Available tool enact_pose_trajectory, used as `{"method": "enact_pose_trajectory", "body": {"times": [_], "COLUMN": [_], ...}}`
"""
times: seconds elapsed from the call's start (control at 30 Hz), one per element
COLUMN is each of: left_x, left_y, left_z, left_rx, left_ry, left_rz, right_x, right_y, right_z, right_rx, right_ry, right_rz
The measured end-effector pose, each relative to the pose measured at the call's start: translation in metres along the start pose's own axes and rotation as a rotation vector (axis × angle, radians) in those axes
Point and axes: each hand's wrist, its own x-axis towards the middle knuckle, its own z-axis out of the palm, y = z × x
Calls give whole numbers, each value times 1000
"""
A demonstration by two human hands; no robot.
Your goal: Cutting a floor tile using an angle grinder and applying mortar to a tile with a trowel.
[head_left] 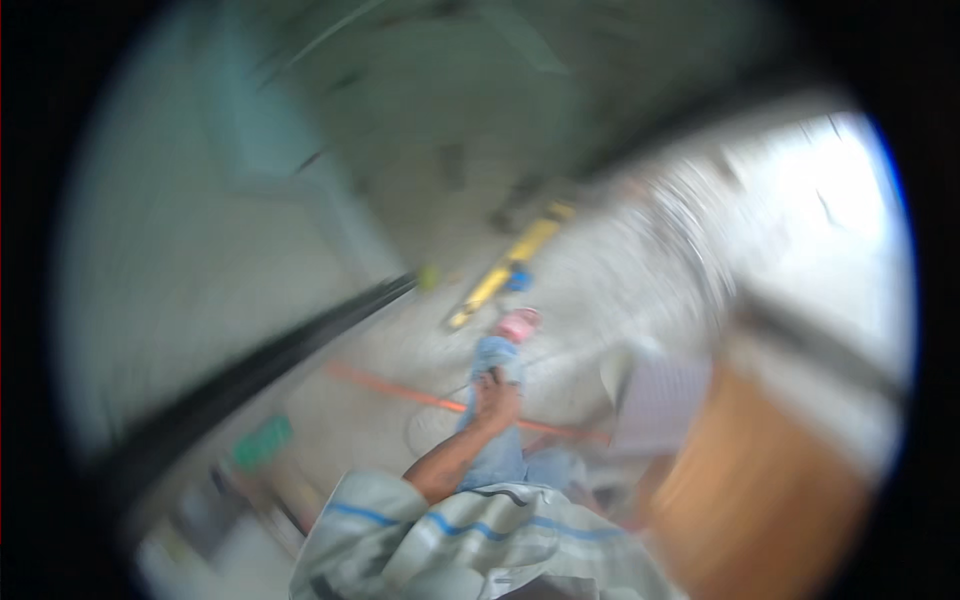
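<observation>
One striped cloth shirt [470, 535]. Left hand [497, 398] over one denim leg [500, 462]; grip cannot be determined. Beyond: one pink shoe [518, 325], one straight yellow bar [509, 267].

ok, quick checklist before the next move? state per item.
1. Left hand free of items: cannot tell; it lies over the jeans leg, fingers blurred.
2. Right hand located: not ok; cannot be made out.
3. Yellow bar apart from the left hand: ok; it lies beyond the foot.
4. Blue item clear of the bar: cannot tell; close beside it, contact unclear.
5. Floor around the leg unobstructed: not ok; an orange strip runs past it.
6. View sharp: not ok; heavy motion blur.
</observation>
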Motion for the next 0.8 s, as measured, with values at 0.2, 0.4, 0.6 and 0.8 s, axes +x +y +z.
{"method": "enact_pose_trajectory", "body": {"times": [0.2, 0.4, 0.6, 0.8], "left_x": [-24, -152, -213, -210], "left_y": [23, 213, 269, 276], "left_z": [5, 187, 461, 652], "left_rx": [539, 500, 513, 202], "left_ry": [-174, -592, -996, -624], "left_rz": [868, 1488, 1109, 106], "right_x": [-49, -114, -104, -99], "right_y": [-48, -12, -33, -26], "right_z": [143, 256, 332, 347], "right_rx": [515, 1015, 1493, 1723], "right_ry": [467, 698, 992, 1181], "right_rz": [462, 698, 580, 562]}}
